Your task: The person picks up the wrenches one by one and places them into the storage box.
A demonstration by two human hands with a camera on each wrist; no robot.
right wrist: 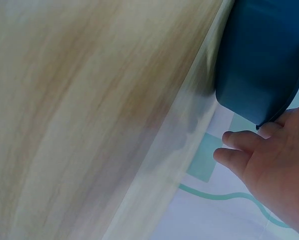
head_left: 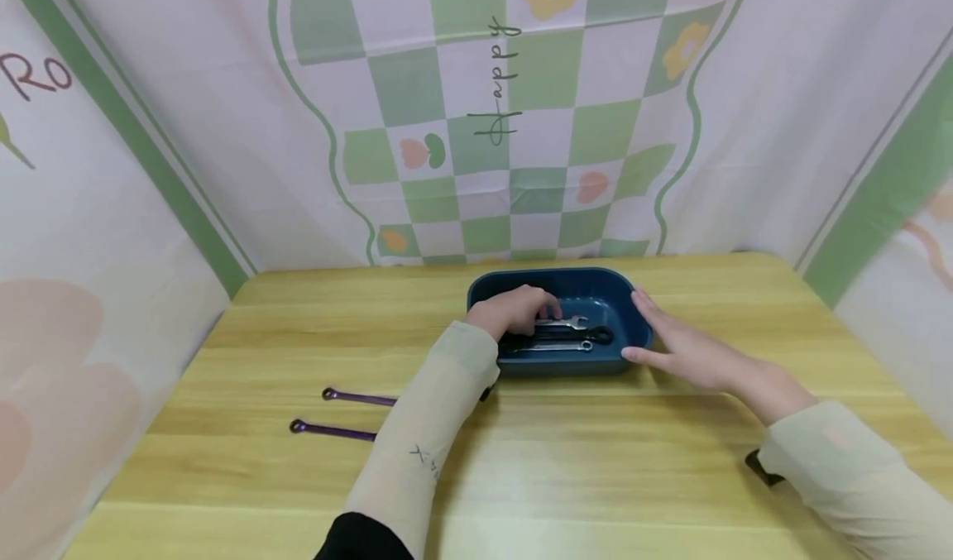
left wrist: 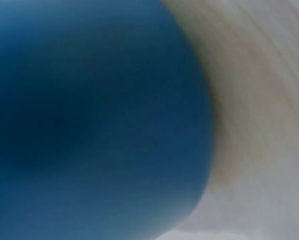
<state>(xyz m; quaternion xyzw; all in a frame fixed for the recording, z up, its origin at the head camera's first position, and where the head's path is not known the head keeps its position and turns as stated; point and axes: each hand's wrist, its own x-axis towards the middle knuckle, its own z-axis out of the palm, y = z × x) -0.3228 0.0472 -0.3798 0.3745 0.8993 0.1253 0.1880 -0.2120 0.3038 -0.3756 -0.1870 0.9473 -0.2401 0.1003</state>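
A dark blue tray (head_left: 566,367) stands near the back of the table. Inside lie silver wrenches, one with an open end (head_left: 577,323) and one with a ring end (head_left: 586,346), and a black wrench (head_left: 599,336) between them. My left hand (head_left: 515,308) reaches into the tray with bent fingers over the wrenches' left ends; whether it grips one is hidden. With thumb and fingers spread, my right hand (head_left: 681,349) touches the tray's right end. The right wrist view shows that hand (right wrist: 274,155) beside the tray (right wrist: 262,60). Tray blue (left wrist: 99,120) fills most of the blurred left wrist view.
Two purple wrenches, a farther one (head_left: 361,398) and a nearer one (head_left: 335,431), lie on the wooden table (head_left: 596,469) to the left, partly behind my left sleeve (head_left: 428,428). A patterned cloth (head_left: 476,163) hangs behind the table, with more cloth at both sides.
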